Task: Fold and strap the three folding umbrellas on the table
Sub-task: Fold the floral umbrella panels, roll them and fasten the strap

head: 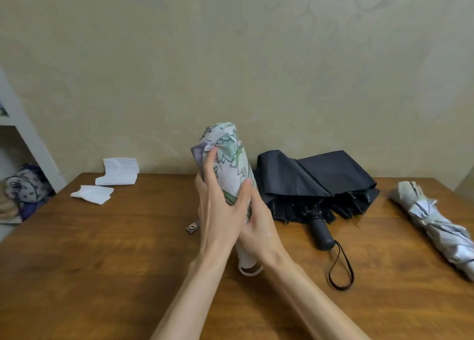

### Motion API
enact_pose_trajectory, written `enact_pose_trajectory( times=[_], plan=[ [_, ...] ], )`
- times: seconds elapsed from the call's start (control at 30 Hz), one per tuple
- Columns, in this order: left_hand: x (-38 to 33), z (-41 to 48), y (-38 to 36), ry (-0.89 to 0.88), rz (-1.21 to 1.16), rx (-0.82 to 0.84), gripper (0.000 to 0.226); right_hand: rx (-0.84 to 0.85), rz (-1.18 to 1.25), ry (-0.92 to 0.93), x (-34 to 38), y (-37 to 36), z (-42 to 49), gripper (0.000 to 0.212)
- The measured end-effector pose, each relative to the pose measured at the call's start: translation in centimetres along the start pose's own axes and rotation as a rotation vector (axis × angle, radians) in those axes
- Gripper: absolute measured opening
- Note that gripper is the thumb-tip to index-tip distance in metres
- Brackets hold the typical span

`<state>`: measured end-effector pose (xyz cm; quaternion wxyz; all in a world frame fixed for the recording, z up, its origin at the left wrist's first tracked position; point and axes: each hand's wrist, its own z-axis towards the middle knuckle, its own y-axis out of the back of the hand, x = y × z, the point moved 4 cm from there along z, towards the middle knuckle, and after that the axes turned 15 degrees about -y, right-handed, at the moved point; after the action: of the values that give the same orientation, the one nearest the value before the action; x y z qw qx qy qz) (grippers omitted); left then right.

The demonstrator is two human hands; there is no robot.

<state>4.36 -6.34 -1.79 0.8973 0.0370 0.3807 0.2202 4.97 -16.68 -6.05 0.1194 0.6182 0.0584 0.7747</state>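
Observation:
I hold a white folding umbrella with a green floral print (230, 150) upright over the middle of the wooden table (102, 250). My left hand (220, 206) wraps around its rolled canopy. My right hand (261, 232) grips it lower down, just above the white handle (246, 261). Its strap tab (192, 228) sticks out to the left below my left hand. To the right lies a black umbrella (315, 178), its canopy loose and its handle (323, 234) pointing towards me. A silver-grey umbrella (436, 219) lies loosely bundled at the far right edge.
Stacks of white paper (118, 175) lie at the back left of the table. A white shelf with bags (23, 188) stands left of the table. A beige wall runs right behind the table's far edge.

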Motion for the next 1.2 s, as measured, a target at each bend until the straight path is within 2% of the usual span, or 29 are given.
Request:
enact_pose_trajectory(
  times=[0.1,0.17,0.2,0.3,0.47,0.53,0.6,0.7,0.9,1.0,1.07,1.13,1.2],
  plan=[
    [0.9,0.7,0.1,0.067,-0.168,-0.108,0.115,0.007,-0.016,0.024,0.4,0.0,-0.2,0.053],
    [2.1,0.9,0.6,0.219,-0.299,-0.18,0.13,0.03,0.009,0.01,0.6,0.1,-0.4,0.051],
    [2.7,1.0,0.8,0.296,-0.344,-0.209,0.131,0.048,0.027,0.003,0.7,0.0,-0.5,0.05],
    [4.2,0.7,0.9,0.437,-0.383,-0.27,0.113,0.024,-0.051,0.022,0.9,-0.1,-0.9,0.061],
    [5.6,0.1,1.3,0.519,-0.44,-0.422,0.091,-0.107,-0.436,0.058,-0.3,0.8,-2.1,0.09],
    [5.9,0.0,1.6,0.529,-0.453,-0.469,0.087,-0.077,-0.573,0.004,-1.4,1.2,-2.8,0.089],
    [6.2,-0.1,1.6,0.554,-0.483,-0.511,0.088,-0.054,-0.66,-0.002,-2.3,1.1,-3.5,0.074],
    [6.4,0.1,1.5,0.588,-0.561,-0.53,0.088,0.013,-0.472,0.051,-3.1,0.9,-3.7,0.049],
    [6.7,0.5,1.6,0.539,-0.694,-0.432,0.105,0.234,-0.17,-0.017,-2.7,2.1,-1.7,0.026],
    [6.7,0.2,1.4,0.508,-0.681,-0.373,0.117,0.338,-0.011,-0.127,-2.7,2.7,-0.8,0.027],
    [6.6,0.0,1.3,0.509,-0.659,-0.389,0.126,0.357,0.014,-0.163,-3.0,2.8,-0.5,0.031],
    [6.8,-0.1,1.4,0.53,-0.629,-0.472,0.124,0.313,0.018,-0.193,-3.0,2.6,-0.5,0.028],
    [6.9,-0.3,1.7,0.561,-0.61,-0.56,0.117,0.198,-0.05,-0.152,-3.0,2.7,-0.9,0.04]
  ],
)
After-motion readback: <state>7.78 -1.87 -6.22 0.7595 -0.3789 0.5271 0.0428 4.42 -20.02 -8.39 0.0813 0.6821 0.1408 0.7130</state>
